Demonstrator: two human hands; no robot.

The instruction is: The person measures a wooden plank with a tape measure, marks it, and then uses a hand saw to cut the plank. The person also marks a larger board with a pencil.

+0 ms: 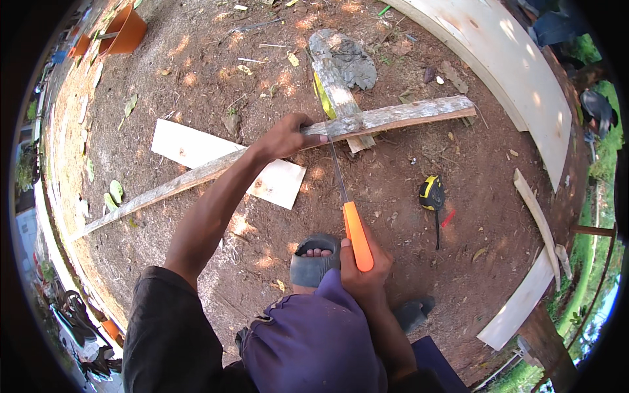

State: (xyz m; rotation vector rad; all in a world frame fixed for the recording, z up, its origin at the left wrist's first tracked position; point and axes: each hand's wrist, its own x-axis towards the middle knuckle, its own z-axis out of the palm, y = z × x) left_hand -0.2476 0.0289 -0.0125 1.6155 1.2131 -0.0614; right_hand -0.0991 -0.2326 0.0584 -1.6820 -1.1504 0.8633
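While left hand pins the long weathered wooden plank, right hand grips the orange-handled handsaw; cut looks barely started, plank uncut.

The long plank lies across a short wood block on the dirt. Beneath the plank's left stretch lies a flat board. A tape measure rests nearer than the plank, to the right (well apart). Beyond the plank's right end lies a large curved panel.
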